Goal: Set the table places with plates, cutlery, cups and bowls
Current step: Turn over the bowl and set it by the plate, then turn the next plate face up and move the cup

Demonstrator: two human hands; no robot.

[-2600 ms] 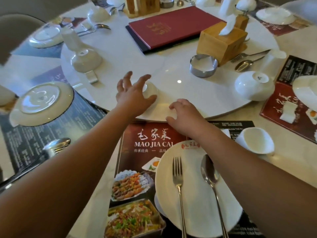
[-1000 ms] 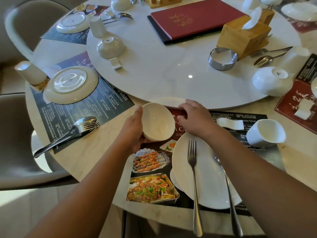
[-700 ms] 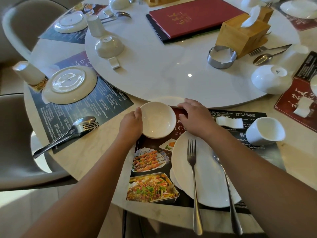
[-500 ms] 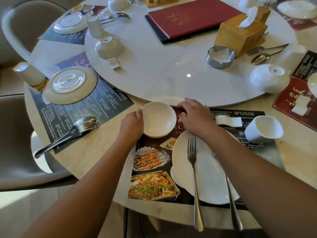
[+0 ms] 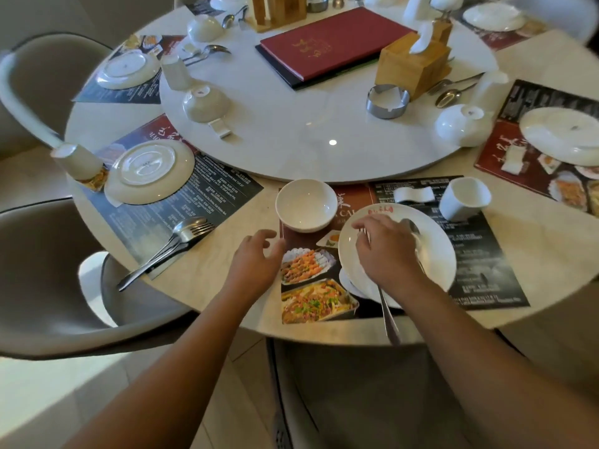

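The bowl (image 5: 306, 205) is placed: the left hand (image 5: 256, 254) is off it, loose and empty. The right hand (image 5: 385, 247) now covers the cutlery (image 5: 387, 314) on the plate (image 5: 436, 254), grip unclear

White "CA" on placemat (image 5: 353, 197) red band; small print, menu (image 5: 337, 43) gilt illegible.

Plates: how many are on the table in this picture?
5. Near plate under the right hand; left plate; far-left plate; right plate; far-right plate. A rim beneath the near one may be a sixth.
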